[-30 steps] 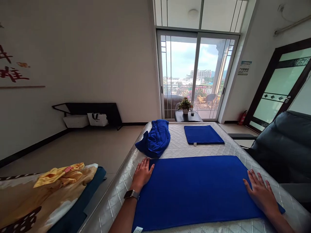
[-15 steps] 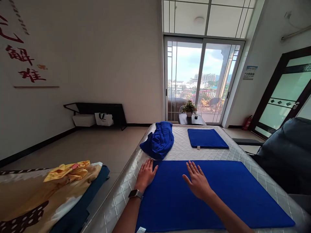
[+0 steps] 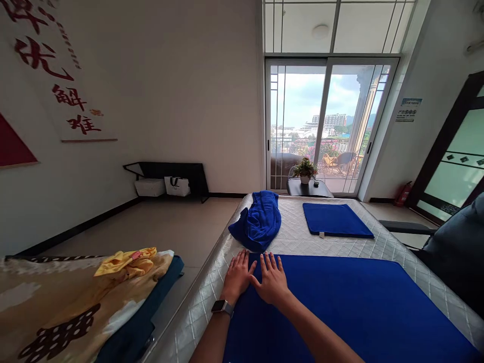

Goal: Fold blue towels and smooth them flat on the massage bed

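A large blue towel (image 3: 340,302) lies spread flat on the quilted mattress (image 3: 291,224). My left hand (image 3: 238,275), with a watch (image 3: 222,306) on its wrist, rests flat at the towel's far left corner, fingers outstretched. Close beside it, my right hand (image 3: 273,280) is palm down over the towel, its fingers spread and its thumb near the left thumb. Just beyond my fingertips sits a crumpled blue towel (image 3: 259,222). Farther right, a folded blue towel (image 3: 336,220) lies flat with a small white tag at its near edge.
To the left is a surface covered with a brown patterned blanket (image 3: 71,302), a yellow cloth (image 3: 126,262) on top. A flower pot (image 3: 304,176) stands on a chair before the glass doors. A black bench (image 3: 166,174) leans along the wall; a dark chair (image 3: 454,252) is at right.
My right hand has moved left across the towel to lie beside my left hand. The left hand stays at the towel's corner. The view has turned slightly left.
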Action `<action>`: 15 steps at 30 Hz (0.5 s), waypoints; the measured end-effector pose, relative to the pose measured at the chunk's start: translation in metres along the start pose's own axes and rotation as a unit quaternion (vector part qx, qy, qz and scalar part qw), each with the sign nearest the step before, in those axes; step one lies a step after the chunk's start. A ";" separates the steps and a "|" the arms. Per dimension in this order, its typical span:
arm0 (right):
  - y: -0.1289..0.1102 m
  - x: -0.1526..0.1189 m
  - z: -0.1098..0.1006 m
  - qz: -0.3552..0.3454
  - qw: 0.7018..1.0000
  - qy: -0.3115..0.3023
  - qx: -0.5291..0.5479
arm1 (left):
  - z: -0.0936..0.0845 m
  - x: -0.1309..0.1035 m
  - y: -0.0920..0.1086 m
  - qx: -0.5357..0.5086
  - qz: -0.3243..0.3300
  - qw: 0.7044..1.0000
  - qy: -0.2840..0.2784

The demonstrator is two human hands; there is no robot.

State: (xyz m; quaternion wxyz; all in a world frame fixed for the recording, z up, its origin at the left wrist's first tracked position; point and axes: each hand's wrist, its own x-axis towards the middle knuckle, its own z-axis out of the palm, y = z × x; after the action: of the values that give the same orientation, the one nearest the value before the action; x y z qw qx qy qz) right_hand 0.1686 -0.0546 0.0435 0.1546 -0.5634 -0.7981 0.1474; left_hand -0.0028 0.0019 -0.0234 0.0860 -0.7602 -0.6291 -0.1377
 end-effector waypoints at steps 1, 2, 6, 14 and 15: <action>0.000 0.002 0.002 0.001 1.000 -0.001 0.000 | 0.001 -0.001 -0.001 -0.001 0.002 1.000 0.003; 0.001 0.004 0.004 0.003 1.000 -0.001 0.000 | 0.002 -0.001 -0.001 -0.003 0.005 1.000 0.008; 0.007 0.006 0.013 0.021 1.000 0.003 0.000 | 0.006 -0.003 -0.003 -0.018 0.021 0.999 0.031; 0.012 0.005 0.018 0.020 1.000 0.008 -0.001 | 0.004 -0.004 -0.004 -0.007 0.023 0.999 0.033; 0.012 0.005 0.018 0.020 1.000 0.007 -0.001 | 0.004 -0.003 -0.003 -0.002 0.021 0.999 0.032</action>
State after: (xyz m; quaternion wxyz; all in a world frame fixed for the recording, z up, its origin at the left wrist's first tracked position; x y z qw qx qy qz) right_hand 0.1699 -0.0475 0.0226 0.1569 -0.5801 -0.7859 0.1459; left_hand -0.0064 0.0005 -0.0281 0.1073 -0.7687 -0.6094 -0.1617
